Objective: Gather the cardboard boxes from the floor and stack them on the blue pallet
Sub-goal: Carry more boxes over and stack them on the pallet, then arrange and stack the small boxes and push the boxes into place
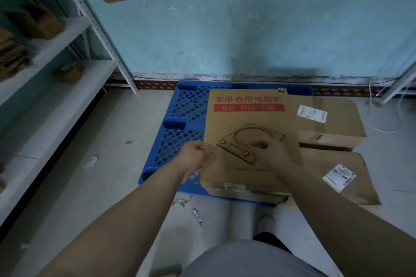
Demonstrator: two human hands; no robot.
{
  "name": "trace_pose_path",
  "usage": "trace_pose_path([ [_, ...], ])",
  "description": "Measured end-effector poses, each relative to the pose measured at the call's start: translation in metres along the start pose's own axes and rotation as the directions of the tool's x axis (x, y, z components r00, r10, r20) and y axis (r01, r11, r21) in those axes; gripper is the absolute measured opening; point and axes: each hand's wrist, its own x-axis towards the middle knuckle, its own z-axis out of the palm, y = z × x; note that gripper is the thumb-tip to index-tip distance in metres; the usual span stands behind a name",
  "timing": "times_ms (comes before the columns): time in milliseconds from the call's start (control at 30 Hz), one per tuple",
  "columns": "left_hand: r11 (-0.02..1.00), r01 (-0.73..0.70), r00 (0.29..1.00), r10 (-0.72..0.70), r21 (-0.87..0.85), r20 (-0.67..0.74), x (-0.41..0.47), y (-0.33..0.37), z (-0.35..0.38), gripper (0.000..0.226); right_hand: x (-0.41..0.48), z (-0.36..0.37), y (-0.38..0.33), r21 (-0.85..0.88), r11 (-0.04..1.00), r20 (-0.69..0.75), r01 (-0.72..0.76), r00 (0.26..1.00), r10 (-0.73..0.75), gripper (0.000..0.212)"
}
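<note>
A flattened cardboard box (249, 123) with red print and a line drawing of a cooker lies on top of the blue pallet (186, 114), against the wall. Two more flattened boxes lie under it to the right: one (333, 119) at the back and one (337, 177) at the front, each with a white label. My left hand (198, 156) is at the top box's left edge, its fingers curled round that edge. My right hand (269, 150) hovers over the drawing with curled fingers and holds nothing.
White metal shelving (67, 36) with small cartons runs along the left. Scraps of paper (193, 211) litter the grey floor in front of the pallet. Another shelf leg (398, 87) and white cables stand at the far right. My legs are at the bottom.
</note>
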Motion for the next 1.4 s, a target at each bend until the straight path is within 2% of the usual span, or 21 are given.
trace_pose_path([
  [133,0.999,-0.039,0.995,0.038,0.015,0.091,-0.024,-0.030,-0.021,0.027,-0.055,0.025,0.001,0.017,1.000,-0.065,-0.008,0.998,0.009,0.014],
  [300,0.997,0.019,0.994,-0.028,0.080,0.105,-0.049,-0.063,-0.018,0.024,-0.118,0.029,0.029,0.065,0.994,-0.117,-0.089,0.988,0.097,0.015],
  [467,0.993,0.004,0.985,-0.025,0.118,0.173,-0.080,-0.078,0.011,0.018,-0.165,0.019,0.059,0.176,0.968,-0.267,-0.177,0.938,0.220,0.014],
  [567,0.991,-0.014,0.974,-0.017,0.135,0.227,-0.095,-0.086,0.036,0.017,-0.192,0.018,0.079,0.234,0.949,-0.303,-0.210,0.912,0.276,0.022],
  [700,0.984,-0.062,0.945,0.004,0.168,0.326,-0.120,-0.091,0.080,0.012,-0.238,-0.002,0.110,0.322,0.915,-0.341,-0.242,0.872,0.351,0.019],
  [800,0.973,-0.112,0.924,0.028,0.200,0.382,-0.143,-0.091,0.119,0.014,-0.280,-0.029,0.144,0.408,0.878,-0.417,-0.250,0.805,0.422,0.022],
  [933,0.959,-0.140,0.875,0.004,0.245,0.484,-0.186,-0.103,0.180,0.022,-0.353,-0.065,0.199,0.533,0.811,-0.510,-0.243,0.672,0.537,0.023],
  [1000,0.960,-0.075,0.807,-0.101,0.270,0.581,-0.211,-0.108,0.209,0.017,-0.397,-0.079,0.226,0.595,0.774,-0.535,-0.216,0.612,0.582,0.020],
  [1033,0.956,-0.030,0.752,-0.170,0.291,0.637,-0.227,-0.112,0.223,0.014,-0.420,-0.084,0.240,0.620,0.759,-0.547,-0.201,0.583,0.601,0.019],
  [1100,0.943,0.022,0.662,-0.262,0.332,0.702,-0.259,-0.125,0.254,0.018,-0.468,-0.091,0.270,0.664,0.725,-0.562,-0.183,0.518,0.645,0.017],
  [1133,0.931,-0.021,0.681,-0.254,0.365,0.687,-0.277,-0.134,0.270,0.023,-0.493,-0.093,0.286,0.686,0.705,-0.566,-0.178,0.477,0.672,0.017],
  [1200,0.893,-0.181,0.755,-0.142,0.412,0.640,-0.315,-0.156,0.298,0.015,-0.542,-0.096,0.317,0.737,0.658,-0.565,-0.152,0.396,0.724,0.018],
  [1267,0.851,-0.275,0.745,-0.107,0.448,0.659,-0.348,-0.178,0.323,0.011,-0.588,-0.099,0.341,0.768,0.625,-0.559,-0.137,0.331,0.760,0.015],
  [1400,0.777,-0.340,0.720,-0.147,0.530,0.678,-0.394,-0.215,0.365,0.013,-0.662,-0.097,0.377,0.819,0.558,-0.521,-0.133,0.233,0.821,0.019],
])
